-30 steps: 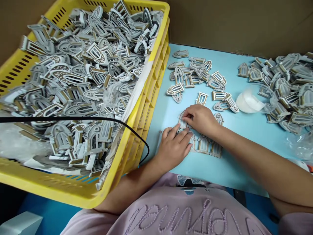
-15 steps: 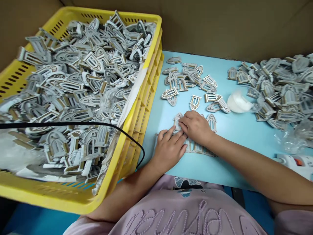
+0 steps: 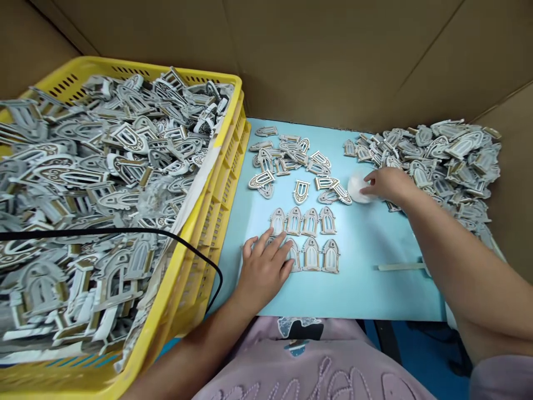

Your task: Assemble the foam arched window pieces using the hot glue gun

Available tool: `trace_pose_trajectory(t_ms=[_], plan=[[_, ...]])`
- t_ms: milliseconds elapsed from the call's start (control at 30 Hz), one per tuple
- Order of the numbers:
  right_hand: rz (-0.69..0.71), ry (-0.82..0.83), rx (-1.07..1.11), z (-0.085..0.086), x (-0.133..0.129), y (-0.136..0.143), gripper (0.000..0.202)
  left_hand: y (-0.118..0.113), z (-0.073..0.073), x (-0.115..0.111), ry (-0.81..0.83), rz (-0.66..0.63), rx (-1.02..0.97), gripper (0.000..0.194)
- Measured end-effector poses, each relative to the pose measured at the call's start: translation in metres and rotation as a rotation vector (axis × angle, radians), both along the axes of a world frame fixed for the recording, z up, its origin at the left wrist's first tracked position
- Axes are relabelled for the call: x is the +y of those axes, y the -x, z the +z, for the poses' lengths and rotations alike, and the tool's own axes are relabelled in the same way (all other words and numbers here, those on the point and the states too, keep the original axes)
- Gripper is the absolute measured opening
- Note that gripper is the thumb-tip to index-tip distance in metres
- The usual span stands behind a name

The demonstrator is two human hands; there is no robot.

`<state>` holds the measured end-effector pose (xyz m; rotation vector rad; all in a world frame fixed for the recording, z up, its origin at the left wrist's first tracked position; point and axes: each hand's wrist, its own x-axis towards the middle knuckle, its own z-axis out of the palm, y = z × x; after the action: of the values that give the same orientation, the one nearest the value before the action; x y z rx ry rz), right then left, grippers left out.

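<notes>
My left hand [image 3: 266, 265] lies on the table with its fingers spread, its fingertips over the left end of the front row of small arched window frames [image 3: 311, 254]. A back row of similar arched frames [image 3: 293, 221] lies just beyond it, backs mostly facing up. Off to the right, my right hand [image 3: 389, 185] has its fingers curled at the right side of a white round pad [image 3: 357, 188], thumb and fingertips touching it. The hand covers part of the pad, whose exact kind is unclear.
A yellow crate [image 3: 233, 183] heaped with frames stands at left, a black cable [image 3: 183, 238] crossing it. Loose frames [image 3: 287, 153] lie at the back, and a large pile [image 3: 462, 150] sits at right. A pale stick [image 3: 400, 266] pokes out beside my right forearm.
My right hand has left the rows and moved right to the white pad, uncovering most of the frames. My left hand stays at the left end. The view has shifted right and tilted up.
</notes>
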<state>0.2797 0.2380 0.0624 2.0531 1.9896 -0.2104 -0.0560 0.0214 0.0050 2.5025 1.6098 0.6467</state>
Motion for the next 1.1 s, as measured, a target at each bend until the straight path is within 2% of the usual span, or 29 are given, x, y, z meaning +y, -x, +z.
trace_pose_trajectory(t_ms=[167,233,333,467,600,700,767,900,1000,1100], plan=[[-0.050,-0.071,0.039,-0.008,-0.009,0.014,0.027,0.001,0.001,0.000,0.023,0.008,0.001,0.029],[-0.069,-0.094,0.092,-0.003,-0.010,0.016,0.020,0.002,0.001,0.000,0.018,0.015,-0.006,0.029],[-0.102,-0.169,0.222,0.013,-0.016,0.015,0.009,0.003,0.003,0.000,-0.005,0.023,-0.034,0.029],[-0.161,-0.251,0.535,0.038,-0.041,0.024,0.013,-0.002,0.008,-0.001,-0.029,0.001,-0.095,0.031],[-0.124,-0.081,0.956,0.046,-0.072,0.046,0.024,-0.015,0.012,-0.002,-0.017,-0.056,-0.132,0.030],[-0.082,0.030,1.155,0.040,-0.085,0.063,0.043,-0.024,0.012,0.000,0.015,-0.081,-0.121,0.030],[-0.066,0.071,1.212,0.032,-0.088,0.073,0.047,-0.028,0.010,0.002,0.046,-0.075,-0.083,0.032],[-0.026,0.079,1.157,0.005,-0.088,0.098,0.032,-0.030,0.002,0.006,0.072,-0.061,-0.015,0.036],[0.054,0.036,1.065,-0.018,-0.088,0.122,0.018,-0.029,-0.003,0.006,0.069,-0.063,0.001,0.038],[0.142,-0.006,0.988,-0.033,-0.090,0.142,0.019,-0.028,-0.004,0.005,0.049,-0.062,0.009,0.038]])
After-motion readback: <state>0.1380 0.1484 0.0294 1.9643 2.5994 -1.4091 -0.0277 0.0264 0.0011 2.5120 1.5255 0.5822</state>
